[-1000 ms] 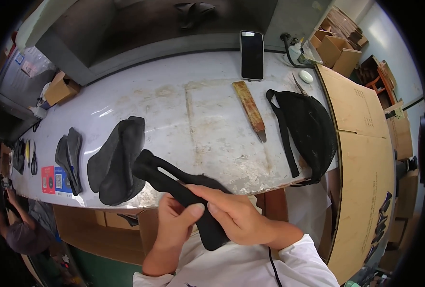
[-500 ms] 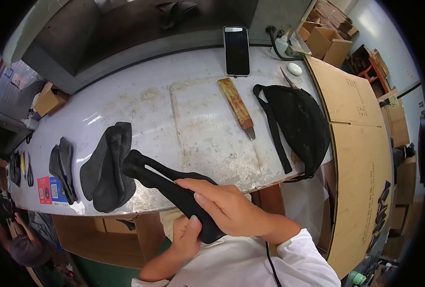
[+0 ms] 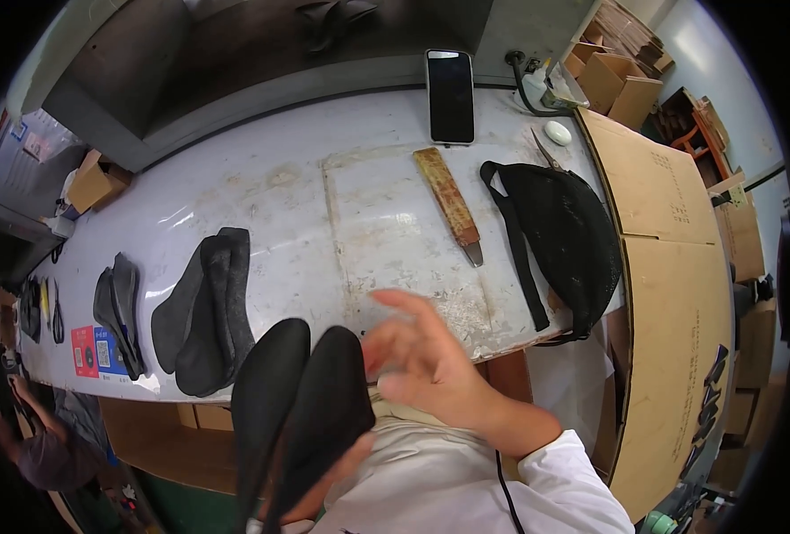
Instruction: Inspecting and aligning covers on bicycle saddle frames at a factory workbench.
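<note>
Two long black insole-shaped pieces (image 3: 328,409) stand side by side, rounded ends up, at the table's front edge. My left hand (image 3: 348,461) is closed on them from behind; most of its fingers are hidden by the pieces. Just right of them, my right hand (image 3: 439,374) is raised with its fingers apart, holding nothing and a little blurred. Further left on the table lies a stack of dark grey insole-shaped pieces (image 3: 206,311). A smaller dark pair (image 3: 117,316) rests beyond it, partly over a red and blue printed card (image 3: 83,351).
A knife with a worn, wrapped handle (image 3: 448,196) lies mid-table. Near it are a phone (image 3: 451,98), a black mesh bag with a strap (image 3: 564,245) and a white oval object (image 3: 558,133). Cardboard (image 3: 671,329) borders the right side. Another person (image 3: 52,458) is at lower left.
The black pieces have swung from pointing away over the table to standing upright nearer me. My right hand has let go of them and opened.
</note>
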`<state>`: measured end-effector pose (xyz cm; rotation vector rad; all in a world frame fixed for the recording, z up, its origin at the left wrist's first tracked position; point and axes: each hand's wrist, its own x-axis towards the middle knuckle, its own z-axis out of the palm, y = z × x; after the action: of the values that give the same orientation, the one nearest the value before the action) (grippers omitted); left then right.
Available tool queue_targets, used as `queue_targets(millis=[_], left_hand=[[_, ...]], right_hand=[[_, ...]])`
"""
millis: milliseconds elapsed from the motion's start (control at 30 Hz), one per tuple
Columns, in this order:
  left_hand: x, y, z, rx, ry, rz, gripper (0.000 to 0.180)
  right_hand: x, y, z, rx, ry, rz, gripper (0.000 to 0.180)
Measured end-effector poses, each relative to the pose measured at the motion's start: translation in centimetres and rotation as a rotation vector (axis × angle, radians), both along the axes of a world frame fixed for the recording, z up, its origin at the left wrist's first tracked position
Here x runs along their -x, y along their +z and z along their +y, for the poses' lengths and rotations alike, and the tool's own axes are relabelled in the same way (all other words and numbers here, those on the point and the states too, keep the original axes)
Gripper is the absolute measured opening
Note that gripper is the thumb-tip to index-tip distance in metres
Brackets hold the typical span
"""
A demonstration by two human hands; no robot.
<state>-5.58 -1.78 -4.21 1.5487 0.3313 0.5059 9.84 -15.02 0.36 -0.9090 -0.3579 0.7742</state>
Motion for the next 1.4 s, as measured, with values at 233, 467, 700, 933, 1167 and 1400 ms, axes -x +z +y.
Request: queue_targets(millis=[233, 467, 700, 933, 1167, 1400], left_hand=[[-2.6, 2.0, 0.7, 0.648, -0.048, 0.01, 0.046], [-2.0, 3.2, 2.9, 0.509, -0.334, 0.355, 0.048], [-4.5, 6.3, 3.5, 0.422, -0.556, 0.56, 0.045], [-5.7, 5.8, 6.3, 0.219, -1.111, 0.522, 0.042], [-2.8, 4.7, 4.1, 0.548, -0.793, 0.546, 0.042], [-2.6, 6.8, 1.2, 0.665, -0.166, 0.43, 0.043]], right_hand=[[0.5, 0.1, -0.2, 0.06, 0.029, 0.07, 0.049], [-0.1, -1.2, -0.4, 0.269, 0.344, -0.283, 0.016], [-1.8, 0.2, -0.8, 0.249, 0.309, -0.656, 0.034], [-0.3, -2.6, -0.6, -0.004, 0.579, -0.032, 0.035], [-0.1, -1.3, -0.5, 0.21, 0.575, 0.362, 0.033], [0.2, -0.8, -0.1, 0.258, -0.018, -0.638, 0.033]])
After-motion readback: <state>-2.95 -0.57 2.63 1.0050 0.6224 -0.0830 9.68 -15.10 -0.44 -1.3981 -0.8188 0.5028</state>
